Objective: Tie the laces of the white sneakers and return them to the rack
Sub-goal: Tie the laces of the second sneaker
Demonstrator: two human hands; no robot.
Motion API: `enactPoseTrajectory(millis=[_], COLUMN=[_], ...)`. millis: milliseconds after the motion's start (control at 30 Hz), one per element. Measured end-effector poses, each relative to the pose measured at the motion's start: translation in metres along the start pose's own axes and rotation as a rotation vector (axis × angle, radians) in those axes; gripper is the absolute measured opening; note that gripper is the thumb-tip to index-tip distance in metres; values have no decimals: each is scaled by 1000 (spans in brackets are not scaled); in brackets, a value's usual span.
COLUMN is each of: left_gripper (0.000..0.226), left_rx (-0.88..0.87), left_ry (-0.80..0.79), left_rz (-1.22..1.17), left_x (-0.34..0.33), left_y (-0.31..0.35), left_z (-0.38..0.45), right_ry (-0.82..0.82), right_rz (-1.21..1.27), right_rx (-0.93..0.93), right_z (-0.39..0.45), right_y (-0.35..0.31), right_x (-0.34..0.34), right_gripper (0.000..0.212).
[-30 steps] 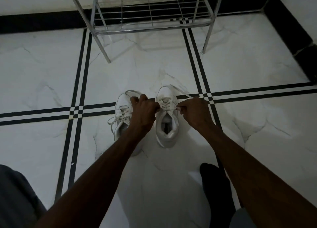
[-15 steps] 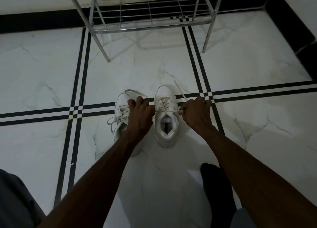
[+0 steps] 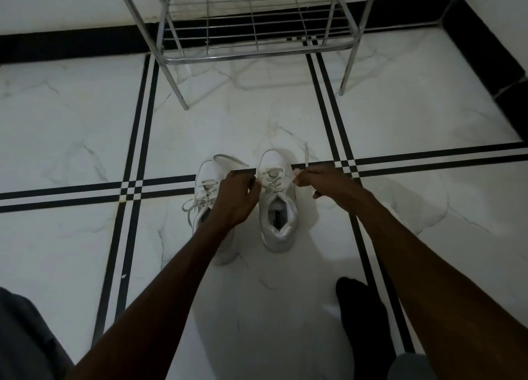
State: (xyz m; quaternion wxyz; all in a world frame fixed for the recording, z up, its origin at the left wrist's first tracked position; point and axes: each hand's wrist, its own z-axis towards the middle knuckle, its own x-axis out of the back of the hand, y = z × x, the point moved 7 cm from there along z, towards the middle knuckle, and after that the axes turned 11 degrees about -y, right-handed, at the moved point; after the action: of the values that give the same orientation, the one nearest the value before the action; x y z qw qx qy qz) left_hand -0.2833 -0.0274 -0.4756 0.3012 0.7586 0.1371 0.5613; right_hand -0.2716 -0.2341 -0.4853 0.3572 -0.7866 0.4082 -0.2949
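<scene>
Two white sneakers stand side by side on the marble floor, toes pointing away from me. The right sneaker (image 3: 276, 208) has its laces (image 3: 273, 179) stretched sideways between my hands. My left hand (image 3: 235, 198) pinches one lace end at the shoe's left side and covers part of the left sneaker (image 3: 206, 179). My right hand (image 3: 323, 179) pinches the other lace end, which sticks up past my fingers. The left sneaker's laces (image 3: 192, 205) lie loose on the floor. The metal rack (image 3: 251, 50) stands beyond the shoes, its lowest shelf bare.
White marble floor (image 3: 71, 128) with black stripe lines crossing near the shoes. A black skirting runs along the wall behind the rack and down the right side. My dark-socked foot (image 3: 363, 316) rests on the floor at the lower right.
My hands have drawn slightly apart, pulling the right sneaker's laces taut sideways. The right hand's lace end now points upward. The shoes have not moved.
</scene>
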Motion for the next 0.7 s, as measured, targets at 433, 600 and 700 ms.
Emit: enactPoseTrajectory(millis=[433, 600, 700], left_gripper=[30, 29, 27], left_rx=[138, 140, 90], left_ry=[-33, -41, -50], left_rz=[-965, -902, -841], left_x=[4, -2, -3], left_y=[11, 6, 3], left_z=[12, 15, 15], right_ry=[-104, -95, -70], right_rz=[404, 351, 325], right_rx=[164, 170, 159], right_z=[10, 12, 14], right_y=[-24, -22, -19], right_x=[-28, -29, -28], right_gripper=[26, 33, 36])
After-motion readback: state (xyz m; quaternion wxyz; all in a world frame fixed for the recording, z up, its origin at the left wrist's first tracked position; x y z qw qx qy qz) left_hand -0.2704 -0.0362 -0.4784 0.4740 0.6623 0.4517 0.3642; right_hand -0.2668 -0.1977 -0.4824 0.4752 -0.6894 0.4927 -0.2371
